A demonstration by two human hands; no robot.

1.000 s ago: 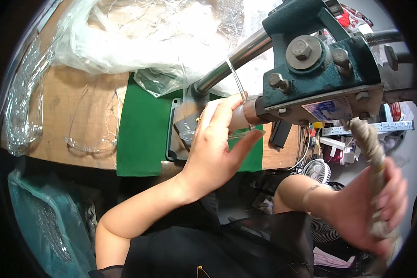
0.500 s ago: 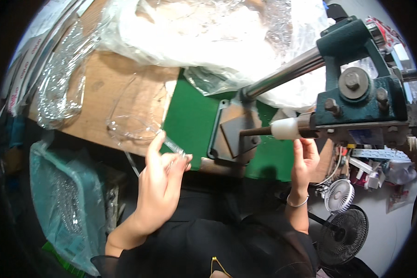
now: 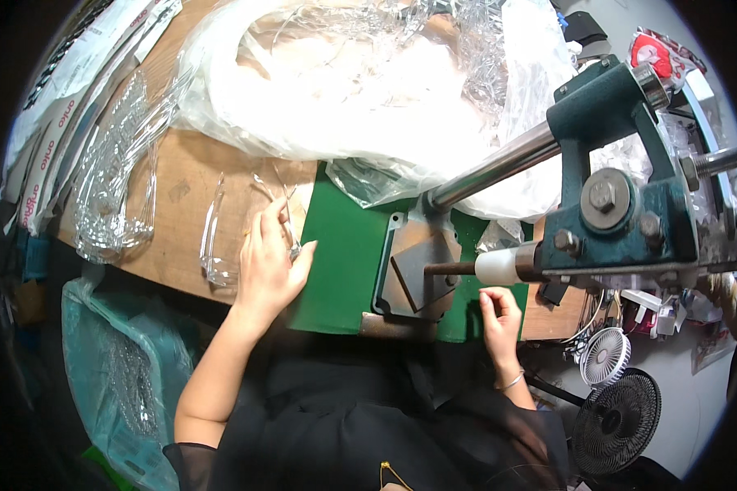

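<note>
My left hand (image 3: pixel 269 260) reaches over the wooden tabletop, fingers stretched out and thumb apart. Its fingers touch a thin clear plastic strip (image 3: pixel 291 231), partly hidden by them. Against its left side is a clear plastic frame (image 3: pixel 213 245), glasses-like in shape. My right hand (image 3: pixel 501 315), fingers curled together and nothing visible in them, hovers near the front edge of the green mat (image 3: pixel 323 282). Just above it is the white collar (image 3: pixel 499 268) of a dark green bench press (image 3: pixel 602 114). The press's rod ends over a square metal plate (image 3: pixel 422 274).
A large white plastic bag (image 3: pixel 213 90) of clear pieces covers the back. At the left lies a pile of clear frames (image 3: pixel 115 204). Below it stands a teal bag-lined crate (image 3: pixel 90 360). A white fan (image 3: pixel 606 357) and a black fan (image 3: pixel 614 421) stand at lower right.
My left hand has moved away from me, from the table's front edge onto the wood, and its pinch has loosened. My right hand has dropped away from the white collar, fingers curling. The view has shifted.
</note>
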